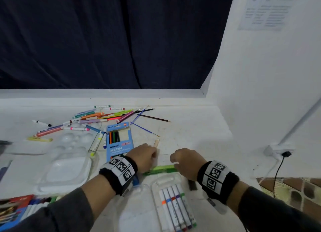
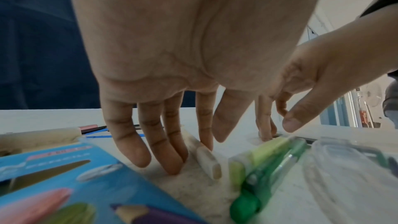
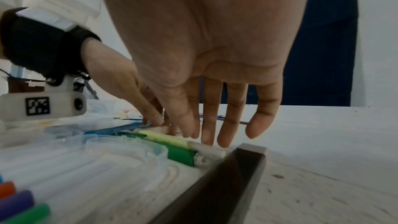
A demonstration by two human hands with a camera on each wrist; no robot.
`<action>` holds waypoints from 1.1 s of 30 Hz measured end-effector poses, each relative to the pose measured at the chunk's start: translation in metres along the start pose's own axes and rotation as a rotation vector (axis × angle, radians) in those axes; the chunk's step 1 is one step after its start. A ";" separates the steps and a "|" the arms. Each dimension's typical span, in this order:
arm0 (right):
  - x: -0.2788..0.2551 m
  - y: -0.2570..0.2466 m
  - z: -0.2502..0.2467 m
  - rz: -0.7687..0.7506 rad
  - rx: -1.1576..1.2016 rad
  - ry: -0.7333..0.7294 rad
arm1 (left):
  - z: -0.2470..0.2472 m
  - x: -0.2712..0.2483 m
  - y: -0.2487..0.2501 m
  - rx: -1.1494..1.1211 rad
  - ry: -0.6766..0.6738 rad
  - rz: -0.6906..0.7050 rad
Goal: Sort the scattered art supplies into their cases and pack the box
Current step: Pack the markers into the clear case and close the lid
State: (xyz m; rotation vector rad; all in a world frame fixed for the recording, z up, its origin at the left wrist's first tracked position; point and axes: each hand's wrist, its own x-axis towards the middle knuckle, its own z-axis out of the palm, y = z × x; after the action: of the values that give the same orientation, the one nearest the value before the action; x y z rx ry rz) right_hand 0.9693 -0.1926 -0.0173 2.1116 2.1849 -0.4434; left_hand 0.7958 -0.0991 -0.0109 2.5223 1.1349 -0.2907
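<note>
Ninso NEON pencil box point(image 1: 119, 141), left hand point(image 1: 143, 156) and right hand point(image 1: 186, 162) fingers extended, loosely spread

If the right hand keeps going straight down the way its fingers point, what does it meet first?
Probably the green highlighter: the right hand has straight fingers pointing down at its far side, by the table. Whether they already touch is unclear.

i see a dark blue curtain point(image 1: 107, 39) hanging behind the white table point(image 1: 191, 127). a white wall point(image 1: 260, 75) rises to the right, patterned floor point(image 1: 295, 190) below it.
</note>
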 end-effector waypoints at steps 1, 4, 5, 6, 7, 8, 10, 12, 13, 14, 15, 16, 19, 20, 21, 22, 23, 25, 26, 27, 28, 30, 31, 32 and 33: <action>0.002 -0.002 0.000 -0.015 -0.042 -0.010 | -0.001 0.002 0.000 0.000 0.004 -0.007; 0.006 -0.007 0.001 -0.055 -0.125 -0.013 | -0.002 0.006 0.002 -0.020 0.029 -0.045; 0.006 -0.008 0.001 -0.065 -0.138 -0.018 | -0.003 0.006 0.002 -0.046 0.039 -0.065; 0.007 -0.008 0.002 -0.078 -0.150 -0.020 | -0.005 0.005 0.003 -0.079 0.046 -0.083; 0.007 -0.008 0.002 -0.093 -0.163 -0.014 | -0.006 0.005 0.002 -0.115 0.054 -0.093; 0.008 -0.008 0.003 -0.105 -0.175 -0.004 | -0.009 0.004 0.001 -0.153 0.066 -0.095; 0.008 -0.007 0.003 -0.109 -0.187 0.011 | -0.015 -0.001 -0.004 -0.246 0.112 -0.084; 0.008 -0.006 0.004 -0.071 -0.154 0.023 | -0.021 -0.008 -0.013 -0.412 0.174 -0.107; 0.009 -0.004 0.004 -0.048 -0.114 0.037 | -0.024 -0.013 -0.018 -0.519 0.206 -0.128; 0.010 -0.004 0.003 -0.028 -0.063 0.059 | -0.026 -0.020 -0.024 -0.609 0.235 -0.146; 0.012 -0.003 0.002 -0.008 -0.008 0.084 | -0.028 -0.027 -0.030 -0.675 0.266 -0.155; 0.013 -0.004 -0.002 0.017 0.047 0.104 | -0.030 -0.035 -0.036 -0.740 0.303 -0.161; 0.018 -0.008 -0.009 0.091 0.318 0.223 | -0.034 -0.063 -0.054 -1.021 0.458 -0.156; 0.019 -0.012 -0.010 0.115 0.467 0.270 | -0.034 -0.073 -0.059 -1.139 0.511 -0.145; 0.020 -0.018 -0.011 0.141 0.650 0.293 | -0.036 -0.085 -0.064 -1.258 0.551 -0.131; 0.020 -0.027 -0.012 0.165 0.842 0.294 | -0.037 -0.097 -0.068 -1.377 0.580 -0.117; 0.021 -0.038 -0.013 0.179 1.026 0.284 | -0.038 -0.109 -0.073 -1.485 0.601 -0.102; 0.021 -0.063 -0.020 0.182 1.339 0.230 | -0.039 -0.129 -0.087 -1.645 0.641 -0.069; 0.019 -0.075 -0.023 0.163 1.453 0.200 | -0.039 -0.139 -0.095 -1.694 0.656 -0.062; 0.019 -0.086 -0.025 0.137 1.540 0.185 | -0.037 -0.147 -0.105 -1.727 0.677 -0.064; 0.018 -0.097 -0.026 0.110 1.603 0.178 | -0.035 -0.154 -0.114 -1.757 0.699 -0.071; 0.019 -0.118 -0.025 0.084 1.699 0.162 | -0.031 -0.169 -0.134 -1.799 0.737 -0.095; 0.020 -0.128 -0.023 0.077 1.723 0.153 | -0.029 -0.174 -0.143 -1.799 0.758 -0.113; 0.024 -0.140 -0.021 0.075 1.739 0.143 | -0.027 -0.180 -0.154 -1.787 0.784 -0.137; 0.027 -0.151 -0.020 0.078 1.751 0.134 | -0.025 -0.185 -0.164 -1.772 0.809 -0.159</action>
State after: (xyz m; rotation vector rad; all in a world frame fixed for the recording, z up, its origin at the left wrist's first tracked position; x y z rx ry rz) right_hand 0.8218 -0.1635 0.0184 2.5403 1.6401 -3.0372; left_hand 0.5517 -0.1140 0.0334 0.8549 0.9713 1.2343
